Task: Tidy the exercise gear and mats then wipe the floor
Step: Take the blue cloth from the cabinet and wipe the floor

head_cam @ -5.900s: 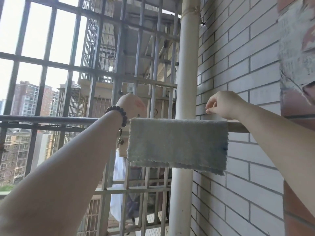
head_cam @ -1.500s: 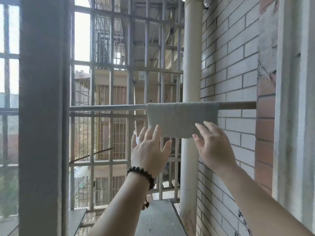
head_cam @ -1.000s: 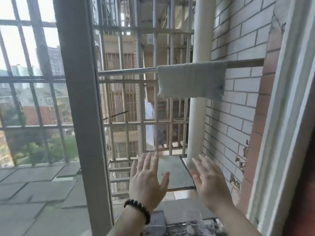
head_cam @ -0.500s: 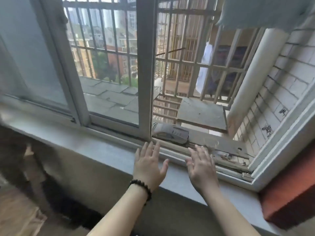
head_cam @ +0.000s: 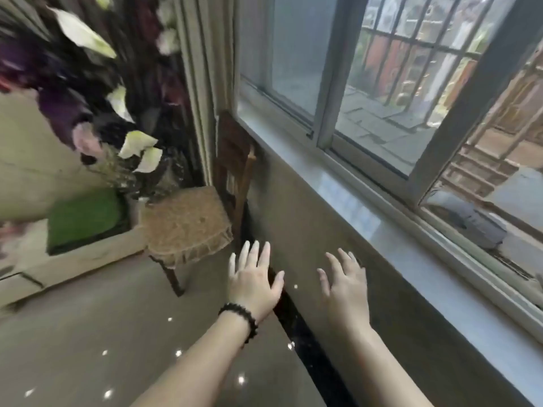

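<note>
Both hands are hovering empty: left hand [head_cam: 254, 284] and right hand [head_cam: 345, 284], each grip spread apart, holding nothing. The floor [head_cam: 88, 348] is lying below them, glossy; no gear or mats are showing, suggesting a late stage.

Black bead bracelet [head_cam: 239, 314], bare forearms

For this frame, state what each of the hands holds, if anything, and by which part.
Nothing is held. The left hand and right hand are both open, fingers spread, in the air.
</note>
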